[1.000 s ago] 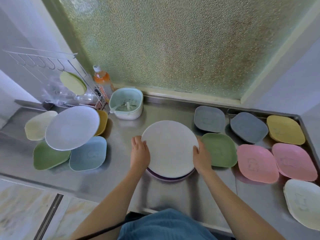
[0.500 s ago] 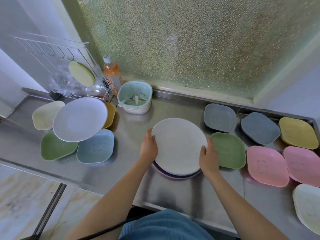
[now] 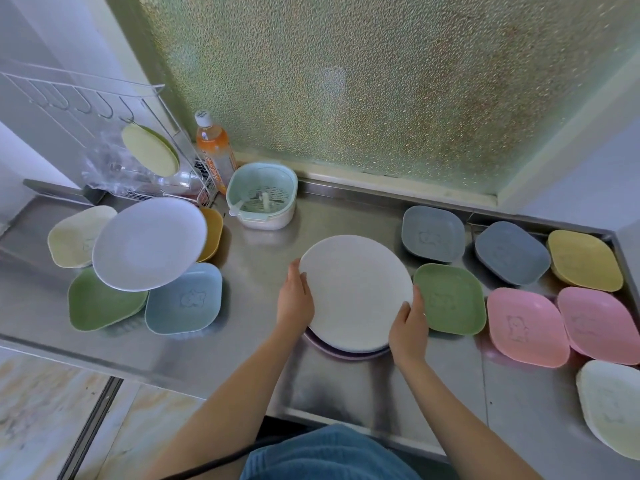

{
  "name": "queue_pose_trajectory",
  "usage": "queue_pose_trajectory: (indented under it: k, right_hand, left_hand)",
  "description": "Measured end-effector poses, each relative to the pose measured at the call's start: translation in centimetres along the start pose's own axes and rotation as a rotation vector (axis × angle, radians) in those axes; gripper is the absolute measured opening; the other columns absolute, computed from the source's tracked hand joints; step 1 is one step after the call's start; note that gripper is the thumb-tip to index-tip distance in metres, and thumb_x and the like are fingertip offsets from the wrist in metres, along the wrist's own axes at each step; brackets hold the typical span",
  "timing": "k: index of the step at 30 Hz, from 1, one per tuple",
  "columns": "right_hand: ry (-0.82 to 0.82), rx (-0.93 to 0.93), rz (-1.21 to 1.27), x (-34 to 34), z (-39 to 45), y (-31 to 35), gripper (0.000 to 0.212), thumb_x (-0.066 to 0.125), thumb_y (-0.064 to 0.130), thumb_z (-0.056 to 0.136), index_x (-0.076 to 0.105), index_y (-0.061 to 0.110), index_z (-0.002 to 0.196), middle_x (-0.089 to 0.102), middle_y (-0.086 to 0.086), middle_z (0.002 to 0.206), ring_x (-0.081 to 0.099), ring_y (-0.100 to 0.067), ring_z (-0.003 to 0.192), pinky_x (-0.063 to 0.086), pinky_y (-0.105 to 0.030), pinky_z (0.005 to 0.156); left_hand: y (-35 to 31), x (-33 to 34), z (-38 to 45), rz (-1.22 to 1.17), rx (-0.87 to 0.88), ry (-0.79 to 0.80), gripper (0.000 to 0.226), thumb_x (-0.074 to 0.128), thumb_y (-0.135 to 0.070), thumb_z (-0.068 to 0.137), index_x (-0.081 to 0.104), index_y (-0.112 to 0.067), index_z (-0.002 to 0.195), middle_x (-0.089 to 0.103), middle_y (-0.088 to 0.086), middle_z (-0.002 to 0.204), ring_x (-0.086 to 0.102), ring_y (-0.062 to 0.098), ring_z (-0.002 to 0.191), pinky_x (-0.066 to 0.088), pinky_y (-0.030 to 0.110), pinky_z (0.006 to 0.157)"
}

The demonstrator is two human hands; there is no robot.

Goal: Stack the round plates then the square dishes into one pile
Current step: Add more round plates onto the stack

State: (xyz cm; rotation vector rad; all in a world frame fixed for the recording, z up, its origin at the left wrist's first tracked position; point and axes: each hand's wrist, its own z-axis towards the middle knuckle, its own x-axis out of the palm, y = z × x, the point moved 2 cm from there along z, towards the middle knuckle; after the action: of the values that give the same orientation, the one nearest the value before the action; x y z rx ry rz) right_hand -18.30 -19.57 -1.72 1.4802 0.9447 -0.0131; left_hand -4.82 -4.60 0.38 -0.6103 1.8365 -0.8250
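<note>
A white round plate (image 3: 356, 292) lies on a purple round plate (image 3: 341, 355) in the middle of the steel counter (image 3: 263, 271). My left hand (image 3: 294, 301) grips its left rim and my right hand (image 3: 408, 329) grips its right rim. Another pale round plate (image 3: 149, 242) rests tilted on square dishes at the left: cream (image 3: 74, 239), green (image 3: 97, 303), blue (image 3: 185, 299) and a mostly hidden orange one (image 3: 212, 232). To the right lie square dishes: two grey (image 3: 433, 233) (image 3: 512, 252), green (image 3: 450, 299), yellow (image 3: 585, 259), two pink (image 3: 528, 327) (image 3: 601, 323) and white (image 3: 613, 407).
A mint strainer bowl (image 3: 262, 199) and an orange bottle (image 3: 214, 147) stand at the back by the frosted window. A wire rack (image 3: 104, 98) with hooks holds a yellow-green round plate (image 3: 150, 150) at the back left. The counter's front edge runs near my body.
The view has shifted a little. Both hands stay on the rims of the white plate, which sits in the same place on the purple plate.
</note>
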Motion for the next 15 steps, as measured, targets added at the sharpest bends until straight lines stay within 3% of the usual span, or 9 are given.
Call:
queue_pose_trajectory:
  k: [8, 15]
  right_hand:
    - [-0.007, -0.003, 0.004, 0.0, -0.01, 0.01, 0.046, 0.029, 0.011, 0.1, 0.025, 0.014, 0.146, 0.035, -0.004, 0.149, 0.035, -0.023, 0.135, 0.028, -0.026, 0.104]
    - [-0.004, 0.005, 0.021, 0.55, -0.31, 0.35, 0.046, 0.03, 0.009, 0.1, 0.027, 0.014, 0.145, 0.035, -0.006, 0.149, 0.034, -0.023, 0.136, 0.026, -0.026, 0.106]
  left_hand:
    - [-0.02, -0.12, 0.04, -0.002, 0.024, 0.009, 0.038, 0.027, -0.014, 0.101, 0.03, -0.012, 0.139, 0.055, 0.02, 0.123, 0.055, 0.035, 0.106, 0.039, 0.032, 0.082]
    - [0.45, -0.93, -0.37, -0.012, -0.036, 0.008, 0.04, 0.026, -0.018, 0.101, 0.027, -0.017, 0.141, 0.053, 0.016, 0.128, 0.054, 0.034, 0.11, 0.042, 0.035, 0.088]
